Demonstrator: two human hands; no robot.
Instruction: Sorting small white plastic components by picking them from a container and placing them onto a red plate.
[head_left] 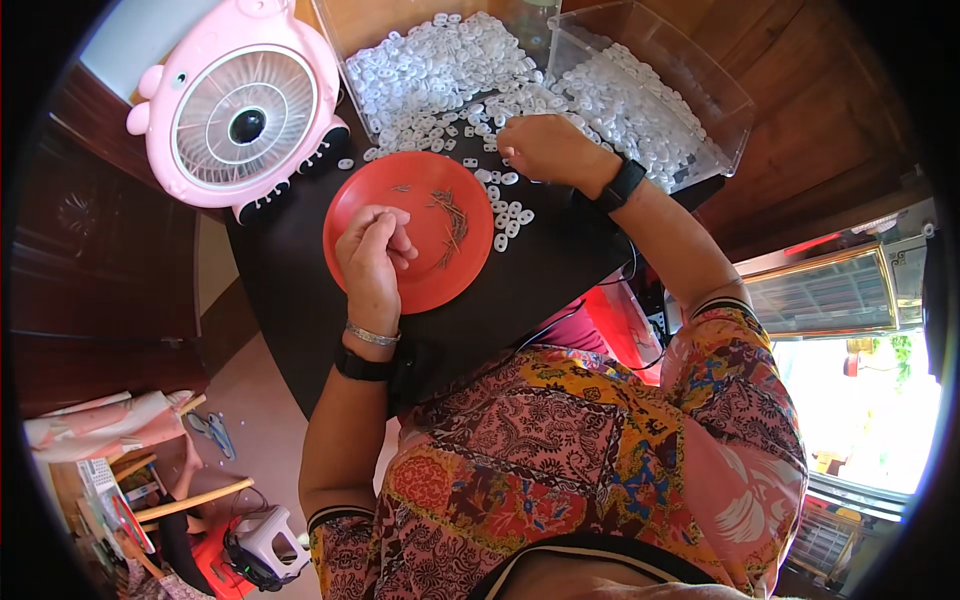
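My left hand [374, 256] hovers over a round red plate [375, 185] with its fingers curled in. Anything between those fingers is too small to make out. Thin brownish pins [452, 225], perhaps nails or wires, lie scattered on the plate. Beyond the plate's right side, my right hand [552, 148] is at a loose spread of small white oval plastic pieces [512, 222] with holes in them. Its fingers are bent together, and their tips are partly hidden, so what they grip does not show.
Two clear plastic bins hold heaps of the white pieces, one [345, 70] at the back and another [735, 130] to its right. A pink animal-shaped fan [245, 125] stands at the left edge of the black table [290, 290]. A dark cable runs along the near edge.
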